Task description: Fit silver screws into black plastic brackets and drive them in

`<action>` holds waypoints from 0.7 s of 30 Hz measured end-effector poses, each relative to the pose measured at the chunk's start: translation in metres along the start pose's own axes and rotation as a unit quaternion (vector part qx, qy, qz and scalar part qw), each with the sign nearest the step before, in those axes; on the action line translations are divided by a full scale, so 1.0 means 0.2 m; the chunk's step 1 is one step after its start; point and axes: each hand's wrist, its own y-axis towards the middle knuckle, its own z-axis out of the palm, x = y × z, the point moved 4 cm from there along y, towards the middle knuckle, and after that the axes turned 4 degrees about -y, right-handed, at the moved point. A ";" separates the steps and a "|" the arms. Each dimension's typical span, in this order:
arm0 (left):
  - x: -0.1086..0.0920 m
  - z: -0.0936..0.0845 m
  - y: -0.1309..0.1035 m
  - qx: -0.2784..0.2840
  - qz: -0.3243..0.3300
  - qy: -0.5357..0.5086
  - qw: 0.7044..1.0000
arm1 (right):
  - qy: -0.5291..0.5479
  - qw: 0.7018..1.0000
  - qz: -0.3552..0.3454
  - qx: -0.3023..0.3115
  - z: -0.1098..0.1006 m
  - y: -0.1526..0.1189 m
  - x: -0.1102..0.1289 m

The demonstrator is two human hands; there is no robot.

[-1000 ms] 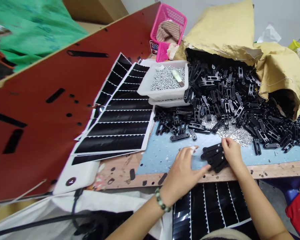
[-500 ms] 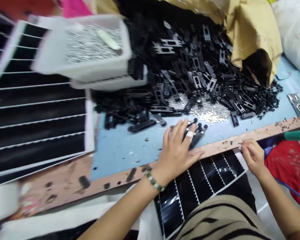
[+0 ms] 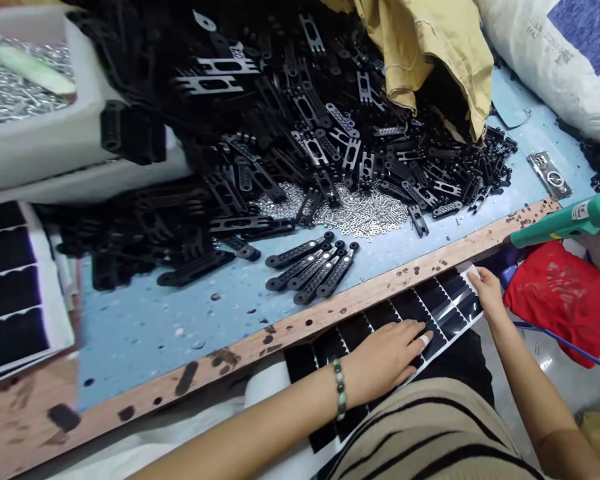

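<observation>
head view: the sticker sheet (image 3: 433,308) is pressed flat under the open left hand (image 3: 387,357); its far corner is pinched by the right hand (image 3: 485,290), best peeled slowly.

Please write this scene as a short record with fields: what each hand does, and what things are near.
left hand: flat on the sticker sheet in the lap
right hand: pinching the sheet's far corner
table: blue top, wooden edge
row of brackets: laid side by side near the edge
bracket pile: black parts behind, with screws
tray: white, at the left
</observation>
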 end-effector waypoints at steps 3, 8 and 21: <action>0.00 0.04 0.11 -0.009 -0.015 0.004 1.000 | -0.036 0.999 -0.014 -0.019 -0.04 0.01 -0.03; 0.13 0.19 0.31 -0.019 -0.068 0.029 0.997 | -0.131 0.988 -0.077 0.023 0.05 -0.25 -0.07; 0.35 0.33 0.40 0.033 -0.109 -0.116 0.987 | -0.283 0.950 0.004 0.134 0.27 -0.34 -0.01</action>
